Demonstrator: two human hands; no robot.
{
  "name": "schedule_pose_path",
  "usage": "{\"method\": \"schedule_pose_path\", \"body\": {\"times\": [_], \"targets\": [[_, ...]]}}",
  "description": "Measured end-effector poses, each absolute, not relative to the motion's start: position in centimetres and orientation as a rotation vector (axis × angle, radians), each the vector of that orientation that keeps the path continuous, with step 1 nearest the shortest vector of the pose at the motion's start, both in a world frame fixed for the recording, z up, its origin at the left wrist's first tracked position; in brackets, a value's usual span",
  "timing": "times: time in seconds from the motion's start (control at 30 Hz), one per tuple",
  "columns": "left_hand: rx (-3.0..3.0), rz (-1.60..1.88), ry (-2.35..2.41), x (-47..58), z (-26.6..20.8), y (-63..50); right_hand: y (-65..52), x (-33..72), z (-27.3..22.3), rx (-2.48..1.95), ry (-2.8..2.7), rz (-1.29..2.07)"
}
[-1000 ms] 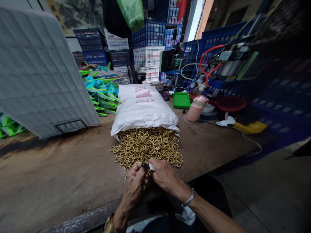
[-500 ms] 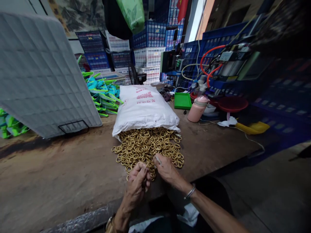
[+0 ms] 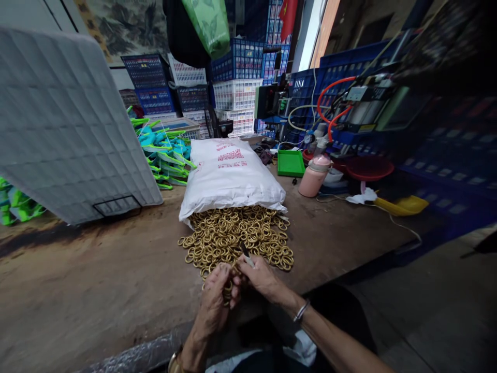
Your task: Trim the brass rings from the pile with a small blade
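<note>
A heap of gold-coloured rings (image 3: 236, 233) spills from the mouth of a white sack (image 3: 236, 184) printed in red. At the heap's near edge, my left hand (image 3: 215, 292) is closed on several rings (image 3: 228, 292), partly hidden by its fingers. My right hand (image 3: 261, 277) meets it from the right, fingertips touching a ring near the left thumb. A small knife (image 3: 247, 255) with a dark tip and pale handle is gripped in the right hand, tip pointing up and away. How the fingers hold the ring is partly hidden.
A quilted grey-white panel (image 3: 73, 129) stands at left, beside bright green and blue plastic pieces (image 3: 166, 153). To the right are a pink bottle (image 3: 312, 176), a green tray (image 3: 290, 163), a yellow scoop (image 3: 404, 204) and a red dish (image 3: 368, 168). Stacked crates (image 3: 236, 96) stand behind.
My right hand has moved left and slightly down, up against the left hand. The knife's dark tip now shows above the fingers. The left hand has turned, showing several rings in it.
</note>
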State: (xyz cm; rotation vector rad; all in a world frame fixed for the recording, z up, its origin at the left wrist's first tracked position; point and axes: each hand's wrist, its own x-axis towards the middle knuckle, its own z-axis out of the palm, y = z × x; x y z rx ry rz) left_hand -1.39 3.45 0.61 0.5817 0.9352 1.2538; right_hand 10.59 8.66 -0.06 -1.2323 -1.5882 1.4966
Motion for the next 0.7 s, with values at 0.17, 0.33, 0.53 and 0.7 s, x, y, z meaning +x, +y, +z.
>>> {"method": "schedule_pose_path", "body": {"times": [0.17,0.33,0.53,0.7], "targets": [[0.521,1.273,1.026,-1.5,-0.2,3.5,8.9,11.1,1.0,-1.267,-1.796,1.216],[0.545,1.29,0.985,-1.5,0.2,3.5,8.3,10.9,1.6,-1.212,-1.949,1.064],[0.605,1.283,1.069,-1.5,0.0,3.5,8.2,10.7,1.5,-1.219,-1.9,1.083],[0.958,1.386,1.298,-1.7,-1.0,3.6,8.4,10.5,0.9,-1.218,-1.763,1.315]]}}
